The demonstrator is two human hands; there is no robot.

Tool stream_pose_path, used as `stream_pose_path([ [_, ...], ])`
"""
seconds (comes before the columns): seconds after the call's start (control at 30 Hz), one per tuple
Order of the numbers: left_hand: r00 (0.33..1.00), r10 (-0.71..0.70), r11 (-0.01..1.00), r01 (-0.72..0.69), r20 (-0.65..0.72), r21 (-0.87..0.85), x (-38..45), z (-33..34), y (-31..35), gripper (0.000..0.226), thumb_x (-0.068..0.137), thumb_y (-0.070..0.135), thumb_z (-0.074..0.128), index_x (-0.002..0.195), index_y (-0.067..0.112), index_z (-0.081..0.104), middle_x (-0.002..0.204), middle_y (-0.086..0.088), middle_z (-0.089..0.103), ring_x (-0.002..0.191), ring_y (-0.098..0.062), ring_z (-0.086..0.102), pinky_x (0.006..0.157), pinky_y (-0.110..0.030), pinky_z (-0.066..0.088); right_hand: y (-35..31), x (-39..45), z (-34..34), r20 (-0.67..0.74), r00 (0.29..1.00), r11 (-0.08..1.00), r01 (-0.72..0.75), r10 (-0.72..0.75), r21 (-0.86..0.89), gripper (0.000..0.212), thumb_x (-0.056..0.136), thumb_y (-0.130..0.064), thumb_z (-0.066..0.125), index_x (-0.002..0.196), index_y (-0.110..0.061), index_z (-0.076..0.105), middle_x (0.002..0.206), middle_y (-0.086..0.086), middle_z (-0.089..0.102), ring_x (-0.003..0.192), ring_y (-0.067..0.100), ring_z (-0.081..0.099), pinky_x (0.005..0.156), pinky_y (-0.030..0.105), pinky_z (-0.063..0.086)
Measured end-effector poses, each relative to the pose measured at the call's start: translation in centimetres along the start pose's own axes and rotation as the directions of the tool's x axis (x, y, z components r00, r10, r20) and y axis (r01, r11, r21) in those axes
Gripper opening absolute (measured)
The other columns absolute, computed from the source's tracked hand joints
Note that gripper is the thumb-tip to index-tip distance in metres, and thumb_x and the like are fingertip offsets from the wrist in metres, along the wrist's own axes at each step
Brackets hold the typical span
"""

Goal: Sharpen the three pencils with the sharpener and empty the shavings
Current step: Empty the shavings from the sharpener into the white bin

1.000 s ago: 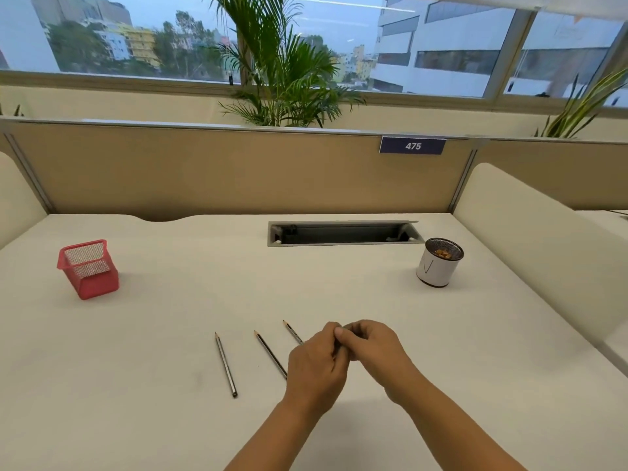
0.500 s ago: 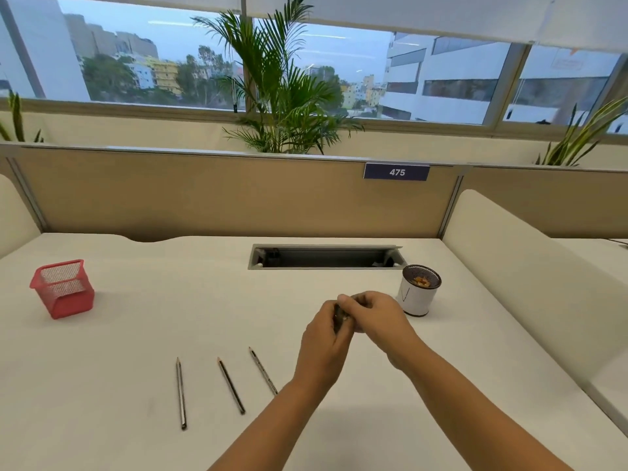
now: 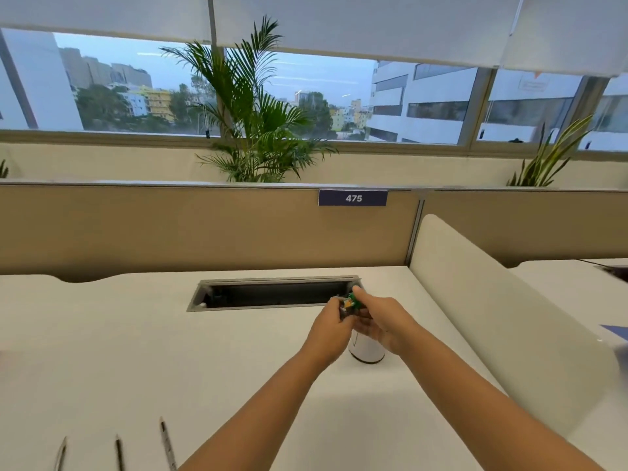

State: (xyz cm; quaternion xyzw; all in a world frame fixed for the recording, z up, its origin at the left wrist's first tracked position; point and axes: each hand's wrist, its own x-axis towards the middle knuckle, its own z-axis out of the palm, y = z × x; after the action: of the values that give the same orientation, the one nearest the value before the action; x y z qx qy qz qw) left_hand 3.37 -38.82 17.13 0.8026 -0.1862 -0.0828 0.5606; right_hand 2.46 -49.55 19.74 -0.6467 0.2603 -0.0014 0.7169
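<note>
Both hands meet above the white cup [image 3: 366,351], which stands on the desk and is mostly hidden behind them. My left hand [image 3: 332,329] grips the dark shell of the sharpener [image 3: 347,309]. My right hand [image 3: 382,321] pinches its green inner part [image 3: 353,300], where orange shavings show. The two parts look pulled slightly apart. Three pencils lie side by side at the bottom left: one at the left [image 3: 60,455], one in the middle [image 3: 119,452] and one at the right [image 3: 168,445], points facing away from me.
A grey cable slot [image 3: 272,295] is sunk into the desk just beyond my hands. A tan partition [image 3: 204,229] with a "475" label closes the back. A white padded divider [image 3: 503,307] runs along the right side.
Both hands have moved forward and right with the sharpener, from near the pencils to above the cup. My view has lifted, so the red mesh basket has dropped out of sight.
</note>
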Motion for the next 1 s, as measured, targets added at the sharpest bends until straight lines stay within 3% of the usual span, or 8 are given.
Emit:
stream_pose_path([
  [0.1, 0.995, -0.08, 0.98, 0.066, 0.067, 0.187, 3.5, 1.1, 0.5, 0.041, 0.093, 0.005, 0.037, 0.134, 0.011, 0.037, 0.128, -0.008, 0.049, 0.111, -0.018, 0.049, 0.09, -0.026, 0.043, -0.6, 3.3, -2.0, -0.059, 0.998, 0.999, -0.011, 0.009, -0.035, 0.045, 0.089, -0.034, 0.059, 0.116, 0.001, 0.058, 0.107, 0.018, 0.067, 0.094, 0.027, 0.066, 0.078, 0.031, 0.055],
  [0.17, 0.991, -0.106, 0.915, 0.063, 0.086, 0.399, 5.1, 1.4, 0.3, 0.057, 0.092, 0.003, 0.04, 0.146, 0.013, 0.023, 0.145, -0.01, 0.032, 0.127, -0.025, 0.041, 0.102, -0.032, 0.039, -0.6, 5.1, -2.9, -0.13, 0.986, 0.955, 0.067, -0.108, -0.289, 0.044, 0.089, -0.037, 0.057, 0.114, 0.0, 0.059, 0.103, 0.014, 0.066, 0.093, 0.025, 0.064, 0.081, 0.032, 0.055],
  [0.3, 0.996, 0.001, 0.63, -0.068, 0.087, 0.774, 7.2, 1.9, 0.1, 0.065, 0.089, 0.007, 0.053, 0.146, 0.02, 0.026, 0.138, -0.009, 0.045, 0.122, -0.026, 0.048, 0.098, -0.036, 0.046, -0.4, 7.3, -3.7, -0.041, 0.921, 0.673, 0.252, -0.387, -0.695, 0.037, 0.088, -0.034, 0.06, 0.115, -0.008, 0.061, 0.111, 0.011, 0.066, 0.098, 0.023, 0.061, 0.083, 0.03, 0.048],
  [0.43, 0.997, 0.054, 0.619, -0.074, 0.051, 0.782, 9.1, 2.6, 0.2, 0.041, 0.088, 0.01, 0.056, 0.127, 0.016, 0.045, 0.118, -0.01, 0.062, 0.102, -0.025, 0.06, 0.086, -0.033, 0.051, 0.0, 9.1, -4.4, 0.035, 0.91, 0.537, 0.275, -0.414, -0.798, 0.036, 0.088, -0.026, 0.062, 0.122, -0.012, 0.06, 0.121, 0.009, 0.061, 0.107, 0.024, 0.058, 0.087, 0.026, 0.045],
  [0.63, 0.991, 0.13, 0.709, -0.112, 0.028, 0.696, 10.1, 3.4, -0.7, 0.033, 0.088, 0.014, 0.058, 0.12, 0.011, 0.059, 0.118, -0.009, 0.055, 0.104, -0.023, 0.055, 0.09, -0.026, 0.045, 1.3, 10.2, -5.5, -0.014, 0.868, 0.54, 0.296, -0.497, -0.788, 0.036, 0.092, -0.021, 0.056, 0.127, -0.013, 0.055, 0.126, 0.007, 0.057, 0.11, 0.022, 0.057, 0.093, 0.029, 0.047],
  [0.77, 0.972, 0.234, 0.735, -0.186, 0.015, 0.652, 9.9, 3.6, -1.6, 0.04, 0.086, 0.003, 0.057, 0.125, 0.012, 0.055, 0.121, -0.006, 0.049, 0.106, -0.019, 0.051, 0.085, -0.019, 0.041, 2.1, 10.6, -6.1, -0.057, 0.828, 0.564, 0.329, -0.558, -0.758, 0.034, 0.093, -0.015, 0.053, 0.127, -0.013, 0.055, 0.127, 0.008, 0.056, 0.111, 0.023, 0.056, 0.093, 0.03, 0.047],
  [0.87, 0.947, 0.293, 0.634, -0.294, 0.13, 0.716, 9.7, 3.6, -1.1, 0.049, 0.085, 0.004, 0.059, 0.131, 0.014, 0.047, 0.125, -0.006, 0.055, 0.112, -0.02, 0.053, 0.088, -0.024, 0.044, 2.4, 10.4, -6.2, -0.047, 0.83, 0.545, 0.321, -0.556, -0.775, 0.035, 0.092, -0.014, 0.054, 0.127, -0.013, 0.056, 0.126, 0.008, 0.057, 0.111, 0.023, 0.056, 0.093, 0.03, 0.047],
  [1.0, 0.939, 0.34, 0.645, -0.279, 0.061, 0.712, 9.6, 3.4, -0.1, 0.027, 0.089, 0.008, 0.054, 0.115, 0.012, 0.05, 0.108, -0.007, 0.064, 0.094, -0.022, 0.06, 0.072, -0.023, 0.043, 2.6, 10.3, -6.2, -0.03, 0.773, 0.483, 0.365, -0.634, -0.796, 0.034, 0.092, -0.015, 0.055, 0.125, -0.014, 0.058, 0.123, 0.006, 0.059, 0.111, 0.022, 0.055, 0.089, 0.03, 0.047],
])
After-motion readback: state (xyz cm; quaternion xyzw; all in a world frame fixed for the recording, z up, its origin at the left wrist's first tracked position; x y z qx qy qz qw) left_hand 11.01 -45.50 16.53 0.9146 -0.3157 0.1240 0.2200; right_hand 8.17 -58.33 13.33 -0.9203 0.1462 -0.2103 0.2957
